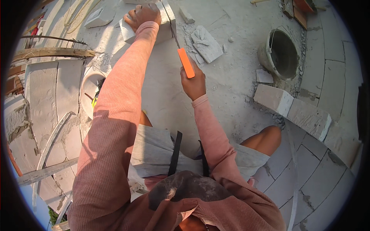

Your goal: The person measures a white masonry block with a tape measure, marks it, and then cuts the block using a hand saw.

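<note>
At the top of the view, my left hand (143, 17) presses down on a pale building block (165, 31), its fingers bent over the top. My right hand (193, 81) is closed around the orange handle (186, 63) of a hand saw. The thin saw blade (174, 35) runs away from me along a narrow cut near the block's right side. Part of the block is hidden under my left hand and forearm.
Broken block pieces (207, 43) lie right of the saw. A dirty bucket (278, 54) stands farther right, near a row of blocks (293, 109). A round tub (88, 92) holding small tools sits left of my forearm. Wooden strips (54, 54) and block walls flank both sides.
</note>
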A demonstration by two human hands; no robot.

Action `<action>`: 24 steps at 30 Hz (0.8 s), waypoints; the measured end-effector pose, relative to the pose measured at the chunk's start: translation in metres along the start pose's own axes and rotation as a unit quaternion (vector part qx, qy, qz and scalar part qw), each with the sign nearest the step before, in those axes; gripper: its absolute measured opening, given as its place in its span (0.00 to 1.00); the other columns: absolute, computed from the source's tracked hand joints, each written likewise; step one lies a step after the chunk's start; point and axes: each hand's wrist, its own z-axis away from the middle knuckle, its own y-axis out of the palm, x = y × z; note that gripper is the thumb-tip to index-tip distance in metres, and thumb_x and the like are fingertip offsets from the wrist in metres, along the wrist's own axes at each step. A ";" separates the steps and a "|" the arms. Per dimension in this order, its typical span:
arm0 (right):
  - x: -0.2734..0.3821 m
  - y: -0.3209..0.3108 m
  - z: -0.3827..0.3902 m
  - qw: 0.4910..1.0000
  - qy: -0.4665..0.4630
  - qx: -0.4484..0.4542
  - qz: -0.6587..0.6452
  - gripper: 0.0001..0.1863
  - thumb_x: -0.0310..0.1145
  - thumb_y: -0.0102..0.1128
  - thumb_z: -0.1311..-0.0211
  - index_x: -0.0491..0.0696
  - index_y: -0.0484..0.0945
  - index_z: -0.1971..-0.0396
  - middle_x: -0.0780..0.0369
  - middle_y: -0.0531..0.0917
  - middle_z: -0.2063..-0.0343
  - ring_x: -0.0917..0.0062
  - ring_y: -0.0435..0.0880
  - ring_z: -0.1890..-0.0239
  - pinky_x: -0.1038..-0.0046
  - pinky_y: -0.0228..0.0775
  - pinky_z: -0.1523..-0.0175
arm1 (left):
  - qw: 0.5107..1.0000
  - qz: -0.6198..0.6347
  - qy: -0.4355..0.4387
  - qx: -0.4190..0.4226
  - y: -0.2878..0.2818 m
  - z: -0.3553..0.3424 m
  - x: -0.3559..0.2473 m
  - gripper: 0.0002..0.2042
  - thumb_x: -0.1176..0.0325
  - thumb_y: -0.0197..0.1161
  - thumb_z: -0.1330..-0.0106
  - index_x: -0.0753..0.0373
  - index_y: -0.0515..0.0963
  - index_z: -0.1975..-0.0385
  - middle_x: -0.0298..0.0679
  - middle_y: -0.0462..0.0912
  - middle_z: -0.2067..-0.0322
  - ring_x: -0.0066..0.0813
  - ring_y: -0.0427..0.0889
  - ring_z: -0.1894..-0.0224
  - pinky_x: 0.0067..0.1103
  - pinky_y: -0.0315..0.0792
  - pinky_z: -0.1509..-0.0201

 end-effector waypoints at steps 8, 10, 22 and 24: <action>0.015 -0.044 0.117 0.999 0.031 -0.020 0.009 0.32 0.18 0.59 0.37 0.47 0.71 0.31 0.49 0.85 0.46 0.55 0.88 0.51 0.63 0.83 0.48 | 0.999 -0.009 -0.018 -0.030 0.026 -0.004 0.004 0.25 0.45 0.42 0.23 0.50 0.84 0.44 0.28 0.84 0.44 0.31 0.71 0.34 0.38 0.45 0.23; 0.008 -0.023 0.066 0.998 -0.036 -0.051 -0.001 0.32 0.20 0.60 0.38 0.46 0.71 0.31 0.48 0.86 0.50 0.54 0.89 0.53 0.62 0.82 0.50 | 0.999 0.011 -0.024 -0.047 0.031 -0.006 0.006 0.27 0.44 0.40 0.23 0.49 0.84 0.43 0.29 0.84 0.44 0.31 0.71 0.33 0.39 0.45 0.23; -0.009 -0.033 0.003 0.988 0.045 0.074 -0.130 0.27 0.28 0.62 0.37 0.42 0.76 0.36 0.56 0.86 0.66 0.74 0.83 0.65 0.73 0.76 0.50 | 0.999 -0.014 -0.020 -0.043 0.038 -0.015 0.009 0.29 0.43 0.43 0.24 0.57 0.87 0.50 0.30 0.84 0.44 0.32 0.71 0.33 0.37 0.45 0.24; -0.002 -0.043 0.008 0.984 0.054 0.082 -0.149 0.27 0.28 0.62 0.36 0.42 0.76 0.36 0.57 0.86 0.65 0.74 0.84 0.63 0.72 0.76 0.50 | 0.999 -0.021 -0.018 -0.031 0.041 -0.016 0.010 0.29 0.42 0.44 0.25 0.57 0.87 0.50 0.30 0.83 0.44 0.32 0.70 0.33 0.37 0.45 0.24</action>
